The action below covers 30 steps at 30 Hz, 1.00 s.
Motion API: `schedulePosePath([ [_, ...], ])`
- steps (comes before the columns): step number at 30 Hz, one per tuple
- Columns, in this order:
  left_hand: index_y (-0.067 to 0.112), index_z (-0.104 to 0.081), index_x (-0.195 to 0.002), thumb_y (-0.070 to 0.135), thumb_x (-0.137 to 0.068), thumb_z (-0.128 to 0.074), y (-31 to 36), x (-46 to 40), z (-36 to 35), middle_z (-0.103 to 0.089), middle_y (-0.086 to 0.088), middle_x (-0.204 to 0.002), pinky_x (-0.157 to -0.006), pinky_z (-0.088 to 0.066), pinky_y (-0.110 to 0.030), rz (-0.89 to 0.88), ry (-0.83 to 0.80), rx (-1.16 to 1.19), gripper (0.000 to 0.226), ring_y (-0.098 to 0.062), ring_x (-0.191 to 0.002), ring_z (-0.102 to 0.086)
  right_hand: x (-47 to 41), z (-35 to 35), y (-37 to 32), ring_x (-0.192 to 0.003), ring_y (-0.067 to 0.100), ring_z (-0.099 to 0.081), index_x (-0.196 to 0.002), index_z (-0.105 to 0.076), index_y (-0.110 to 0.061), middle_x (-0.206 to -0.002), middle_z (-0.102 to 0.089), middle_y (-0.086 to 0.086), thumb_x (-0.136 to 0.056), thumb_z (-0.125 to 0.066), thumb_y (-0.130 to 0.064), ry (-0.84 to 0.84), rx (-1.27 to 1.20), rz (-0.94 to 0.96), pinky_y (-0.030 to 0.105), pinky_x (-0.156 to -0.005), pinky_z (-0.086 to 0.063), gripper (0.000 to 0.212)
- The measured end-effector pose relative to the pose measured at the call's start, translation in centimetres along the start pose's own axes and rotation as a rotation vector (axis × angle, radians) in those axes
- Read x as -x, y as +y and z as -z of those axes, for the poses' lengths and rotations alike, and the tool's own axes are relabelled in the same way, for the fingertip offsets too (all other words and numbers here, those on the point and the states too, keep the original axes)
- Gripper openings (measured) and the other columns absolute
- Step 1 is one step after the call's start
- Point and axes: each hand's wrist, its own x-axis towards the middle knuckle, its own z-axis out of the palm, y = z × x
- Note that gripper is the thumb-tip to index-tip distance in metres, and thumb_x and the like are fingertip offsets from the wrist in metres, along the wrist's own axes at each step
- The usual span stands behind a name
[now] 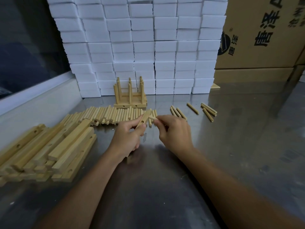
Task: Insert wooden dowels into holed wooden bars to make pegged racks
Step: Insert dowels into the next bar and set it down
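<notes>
Both forearms reach over the steel table: left hand grips a holed bar tilted up, hole facing me, right hand pinches a dowel w/ tip beside bar, not yet in, prob. for alignment.

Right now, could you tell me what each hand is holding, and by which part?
Left hand grips a holed bar by its lower end; right hand pinches a dowel near one end.

Bars lie stacked on the table at left, dowels behind them, finished racks before foam blocks.
</notes>
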Motion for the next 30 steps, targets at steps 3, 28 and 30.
schedulePosePath([
  [3, 0.057, -0.055, -0.104, 0.017, -0.099, -0.057, 0.1, 0.1, 0.0, -0.061, 0.017, -0.057, -0.039, -0.037, -0.023, -0.018, -0.002, -0.013, 0.04, -0.011, -0.04, -0.041, 0.0, -0.1, 0.2, -0.054, 0.014, -0.051, -0.086, -0.075, -0.014, -0.064, -0.064, -0.001, -0.097, -0.06, -0.027, 0.034, -0.046, -0.012, 0.031, -0.049, -0.042, 0.023],
  [28, -0.001, -0.055, -0.108, 0.019, -0.105, -0.04, 0.6, -0.6, 0.7, -0.055, -0.009, -0.069, -0.034, -0.035, -0.018, 0.513, -0.065, 0.757, 0.025, -0.012, -0.044, -0.046, -0.4, -1.4, -0.4, -0.072, 0.01, -0.066, -0.1, -0.073, -0.016, -0.083, -0.07, -0.006, -0.092, -0.065, -0.028, -0.122, -0.332, -0.316, 0.035, -0.073, -0.058, 0.017],
  [30, 0.0, -0.055, -0.109, 0.02, -0.104, -0.043, 0.5, -0.6, 1.1, -0.056, -0.009, -0.07, -0.036, -0.038, -0.018, 0.539, -0.037, 0.853, 0.024, -0.011, -0.046, -0.047, -0.4, -1.4, -0.3, -0.076, 0.006, -0.063, -0.098, -0.073, -0.018, -0.084, -0.07, -0.008, -0.093, -0.064, -0.027, -0.157, -0.232, -0.343, 0.033, -0.077, -0.058, 0.014],
])
